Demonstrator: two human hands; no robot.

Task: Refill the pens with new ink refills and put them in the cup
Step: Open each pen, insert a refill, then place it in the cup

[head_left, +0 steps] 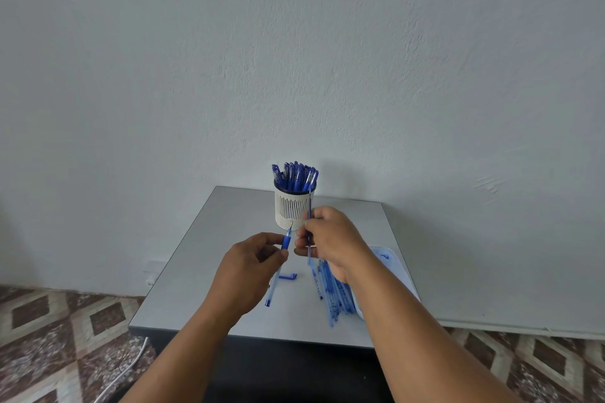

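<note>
My left hand (252, 267) pinches a blue pen (278, 267) by its grip, tip pointing up and its clear barrel hanging down past my palm. My right hand (330, 240) pinches a thin blue ink refill (309, 222) held upright just to the right of the pen. Both hands hover above the grey table (209, 252), in front of a white slotted cup (292, 209) that holds several capped blue pens (295, 175). A blue pen cap (288, 277) lies on the table below my hands.
Several loose blue refills (332, 296) lie in a heap at the table's right, partly under my right wrist, beside a white tray (388, 258). A wall stands behind the table. Patterned floor and a white cable (126, 370) lie at the lower left.
</note>
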